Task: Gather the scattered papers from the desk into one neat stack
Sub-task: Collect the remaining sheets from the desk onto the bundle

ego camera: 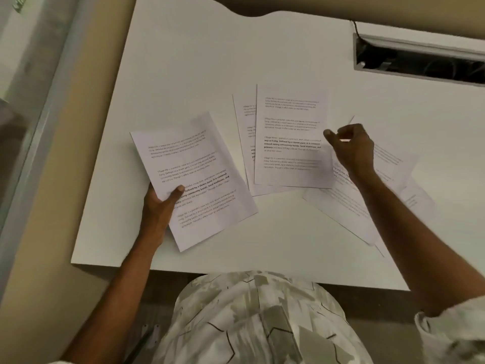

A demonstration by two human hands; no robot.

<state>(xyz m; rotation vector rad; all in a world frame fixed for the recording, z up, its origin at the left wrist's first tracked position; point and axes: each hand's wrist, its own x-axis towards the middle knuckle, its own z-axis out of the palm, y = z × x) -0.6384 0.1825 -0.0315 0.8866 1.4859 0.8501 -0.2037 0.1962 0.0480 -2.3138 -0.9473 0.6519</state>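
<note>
Lying printed side up on a white desk [262,245], several sheets of paper were seen still scattered. One tilted sheet [194,177] at the left was gripped along its near left edge by the left hand [160,203], the thumb pressed on the printed face. A central sheet [291,137], overlapping another sheet [244,132] beneath it, was pinched at its right edge by the right hand [351,148], its fingers curled closed. More sheets [351,208] were spread at the right, partly under that forearm. A cable tray [420,61] was set open into the far right of the desk.
</note>
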